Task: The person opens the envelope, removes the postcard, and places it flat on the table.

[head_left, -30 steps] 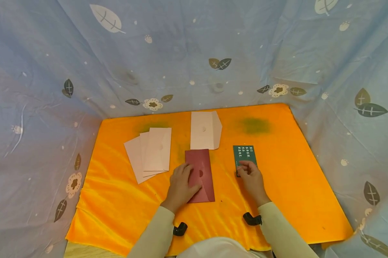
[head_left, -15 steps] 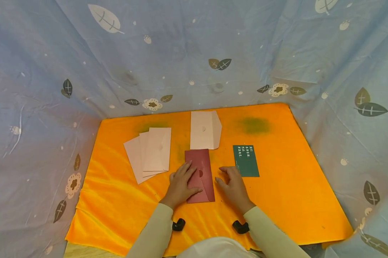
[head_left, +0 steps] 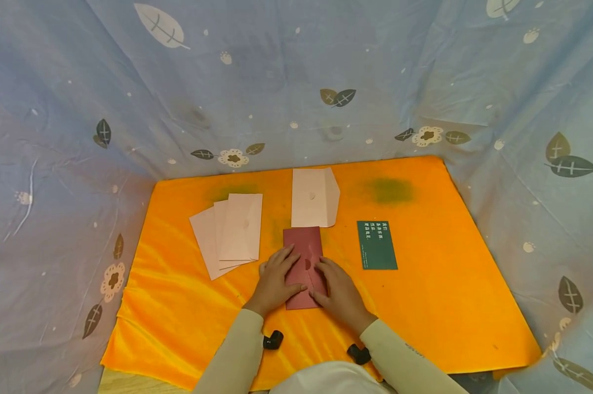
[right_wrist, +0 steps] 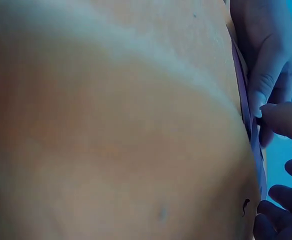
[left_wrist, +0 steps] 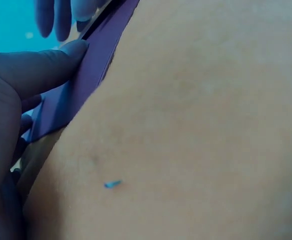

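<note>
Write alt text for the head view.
A person's hands extend over a red envelope from either side, on an orange cloth. Three overlapping pale envelopes lie at left, a fourth beyond, and a green card at right.

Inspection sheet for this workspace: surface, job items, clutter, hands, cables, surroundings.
Surface: orange velvety cloth, creased at near left; two dark green patches toward the far edge.
Job items: rectangular red paper envelope, flat between the hands; rectangular dark green printed card to the right, untouched.
Clutter: three overlapping pale paper envelopes, left; pale paper envelope with open flap, far middle.
Hands: left hand rests on the red envelope; right hand at its right edge.
Cables: nothing seen.
Surroundings: blue leaf-printed fabric curtains.
</note>
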Demonstrator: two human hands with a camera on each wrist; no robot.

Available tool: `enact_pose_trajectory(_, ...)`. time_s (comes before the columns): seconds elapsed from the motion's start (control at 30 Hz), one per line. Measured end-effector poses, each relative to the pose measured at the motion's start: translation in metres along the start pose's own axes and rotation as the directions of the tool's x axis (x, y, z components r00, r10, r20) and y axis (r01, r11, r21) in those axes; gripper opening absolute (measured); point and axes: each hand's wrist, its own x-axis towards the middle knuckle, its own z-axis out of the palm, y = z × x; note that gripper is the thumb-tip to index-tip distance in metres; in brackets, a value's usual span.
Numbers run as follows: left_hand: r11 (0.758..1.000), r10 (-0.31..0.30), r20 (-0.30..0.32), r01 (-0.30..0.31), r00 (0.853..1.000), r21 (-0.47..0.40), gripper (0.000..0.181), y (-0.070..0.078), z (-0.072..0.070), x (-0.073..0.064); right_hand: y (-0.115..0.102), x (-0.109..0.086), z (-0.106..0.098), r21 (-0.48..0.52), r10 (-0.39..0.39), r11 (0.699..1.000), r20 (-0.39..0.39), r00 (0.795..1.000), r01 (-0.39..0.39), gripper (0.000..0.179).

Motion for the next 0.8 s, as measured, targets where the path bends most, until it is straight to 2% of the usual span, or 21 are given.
enact_pose_trajectory(0.17, 1.0, -0.006, -0.011, 0.006, 1.0, -0.012, 0.083, 0.0023, -0.0015, 0.0, -0.0025, 0.0004, 0.0009, -0.038, -0.005, 0.999, 0.02, 1.0, 0.006, 0.082)
enact_pose_trajectory(0.57, 1.0, -0.016, -0.017, 0.015, 1.0, -0.018, 0.083, 0.0036, -0.0016, -0.0001, -0.0064, 0.0006, -0.0001, -0.074, -0.055, 0.996, 0.009, 0.998, 0.055, 0.071)
enact_pose_trajectory(0.8, 1.0, -0.011, -0.024, 0.011, 1.0, -0.015, 0.081, 0.0038, -0.0011, -0.0002, -0.0064, 0.0008, -0.0003, -0.07, -0.045, 0.996, 0.015, 0.999, 0.046, 0.069)
